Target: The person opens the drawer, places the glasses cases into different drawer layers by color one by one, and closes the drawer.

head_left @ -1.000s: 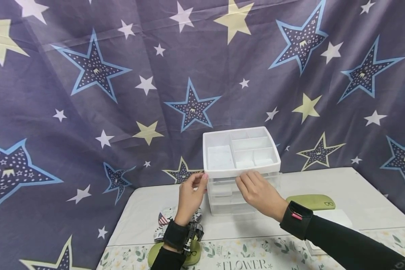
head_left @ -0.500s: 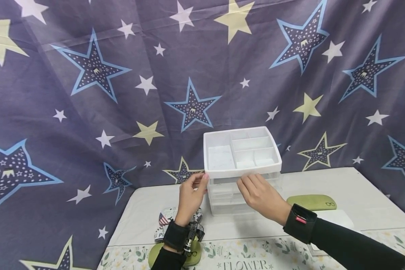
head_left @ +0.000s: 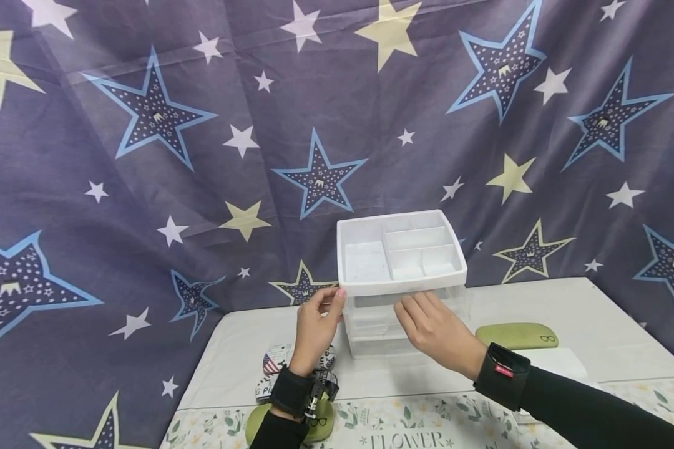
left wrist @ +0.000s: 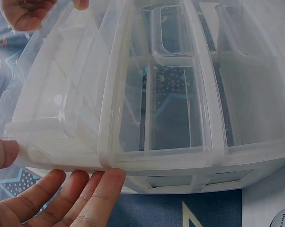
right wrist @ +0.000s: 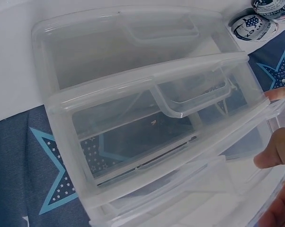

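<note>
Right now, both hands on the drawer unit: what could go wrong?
1. Tip or slide: the top drawer looks partly out with the right hand on its front, so a hard pull might drag the drawer unit forward.
2. Pinch: the left hand is at the corner beside that drawer; closing it might catch a finger.
3. Knock: the left sleeve overlaps the near green case in the head view and might nudge it.

Head view: from above and behind both hands, farthest back, looking forward and down past the left hand point(head_left: 316, 327) and right hand point(head_left: 437, 327) to a starry backdrop point(head_left: 337, 106). Each wrist view looks closely, from beside its own hand, at the drawer unit point(head_left: 401, 287); both share its clear drawer fronts point(left wrist: 173, 109).
</note>
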`<state>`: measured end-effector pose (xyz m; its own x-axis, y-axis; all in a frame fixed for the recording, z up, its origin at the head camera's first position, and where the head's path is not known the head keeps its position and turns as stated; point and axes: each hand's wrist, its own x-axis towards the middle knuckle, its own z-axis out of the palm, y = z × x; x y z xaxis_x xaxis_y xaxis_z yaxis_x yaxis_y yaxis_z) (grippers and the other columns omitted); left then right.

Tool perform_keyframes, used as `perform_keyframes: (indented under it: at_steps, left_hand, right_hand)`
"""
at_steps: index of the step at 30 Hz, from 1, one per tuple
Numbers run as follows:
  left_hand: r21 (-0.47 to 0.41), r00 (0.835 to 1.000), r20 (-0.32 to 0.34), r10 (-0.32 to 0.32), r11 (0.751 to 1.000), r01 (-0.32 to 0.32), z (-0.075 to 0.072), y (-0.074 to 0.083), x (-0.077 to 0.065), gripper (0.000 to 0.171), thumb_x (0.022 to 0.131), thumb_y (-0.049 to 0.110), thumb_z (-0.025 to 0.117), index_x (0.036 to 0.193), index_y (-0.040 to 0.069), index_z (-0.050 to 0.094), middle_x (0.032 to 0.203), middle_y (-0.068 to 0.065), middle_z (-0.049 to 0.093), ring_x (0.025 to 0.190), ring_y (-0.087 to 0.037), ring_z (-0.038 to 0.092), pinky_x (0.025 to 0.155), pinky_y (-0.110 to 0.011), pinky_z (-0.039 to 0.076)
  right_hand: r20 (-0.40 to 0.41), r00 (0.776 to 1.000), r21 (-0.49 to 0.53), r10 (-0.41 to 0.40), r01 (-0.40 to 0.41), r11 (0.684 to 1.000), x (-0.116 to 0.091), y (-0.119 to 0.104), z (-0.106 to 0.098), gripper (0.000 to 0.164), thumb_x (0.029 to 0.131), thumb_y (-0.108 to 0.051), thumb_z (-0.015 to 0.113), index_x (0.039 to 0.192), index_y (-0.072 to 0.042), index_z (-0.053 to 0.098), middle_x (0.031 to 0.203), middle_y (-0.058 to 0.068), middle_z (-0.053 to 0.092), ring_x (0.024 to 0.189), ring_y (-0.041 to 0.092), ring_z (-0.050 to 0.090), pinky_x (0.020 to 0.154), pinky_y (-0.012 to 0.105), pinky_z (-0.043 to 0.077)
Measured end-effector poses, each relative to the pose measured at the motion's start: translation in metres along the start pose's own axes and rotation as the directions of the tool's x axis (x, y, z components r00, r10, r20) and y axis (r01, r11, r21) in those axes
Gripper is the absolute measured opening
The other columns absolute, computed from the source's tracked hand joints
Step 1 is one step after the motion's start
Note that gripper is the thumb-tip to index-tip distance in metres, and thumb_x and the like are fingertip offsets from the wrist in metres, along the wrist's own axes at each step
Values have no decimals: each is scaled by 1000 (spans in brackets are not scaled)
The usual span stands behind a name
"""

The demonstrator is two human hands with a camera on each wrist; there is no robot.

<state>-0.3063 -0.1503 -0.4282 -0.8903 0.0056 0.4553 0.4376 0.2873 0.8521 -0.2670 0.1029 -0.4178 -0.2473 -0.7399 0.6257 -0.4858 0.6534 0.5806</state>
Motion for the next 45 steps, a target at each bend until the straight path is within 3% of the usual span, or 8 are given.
perform_keyframes:
  at_steps: [2, 9, 24, 39, 45]
  left_hand:
    - [2, 1000, 4, 10, 1000, -10, 0, -11, 2, 38, 103, 35, 65, 123, 4, 70, 108, -13, 71, 98, -27, 72, 74, -28, 64]
    - [39, 1000, 3, 21, 999, -21, 0, -13, 2, 44, 102, 44, 63, 121, 6, 71, 106, -10, 71, 95, -23, 73, 71, -25, 63]
    - [63, 1000, -12, 29, 998, -28, 1, -12, 2, 43, 102, 44, 64, 121, 6, 72, 106, -9, 72, 94, -22, 73, 70, -24, 63]
    - [-9, 999, -11, 32, 999, -32, 2, -14, 2, 38, 102, 38, 66, 119, 5, 72, 104, -13, 71, 94, -28, 73, 71, -25, 64]
    - [6, 999, -11, 32, 999, -32, 2, -13, 2, 38, 102, 39, 65, 119, 6, 72, 104, -12, 71, 94, -25, 73, 72, -27, 64]
  right_hand:
    - [-10, 1000, 3, -1, 1, 1000, 0, -1, 0, 32, 106, 8, 30, 111, 8, 61, 97, 17, 61, 85, 28, 57, 71, 37, 51]
    - [-36, 999, 15, -9, 9, 1000, 0, -4, -6, 31, 105, 9, 31, 109, 9, 62, 96, 17, 61, 82, 28, 57, 71, 37, 52]
    - [-14, 999, -9, -28, 28, 1000, 0, -8, -17, 28, 102, 11, 33, 105, 9, 61, 94, 17, 59, 80, 28, 55, 70, 37, 52]
    - [-11, 999, -37, -48, 47, 998, 2, -12, -29, 27, 102, 9, 35, 104, 10, 62, 94, 18, 60, 79, 28, 55, 69, 36, 52]
    - [-68, 997, 9, -34, 35, 999, 2, -14, -32, 28, 103, 9, 33, 101, 10, 61, 90, 18, 57, 74, 28, 52, 63, 35, 49]
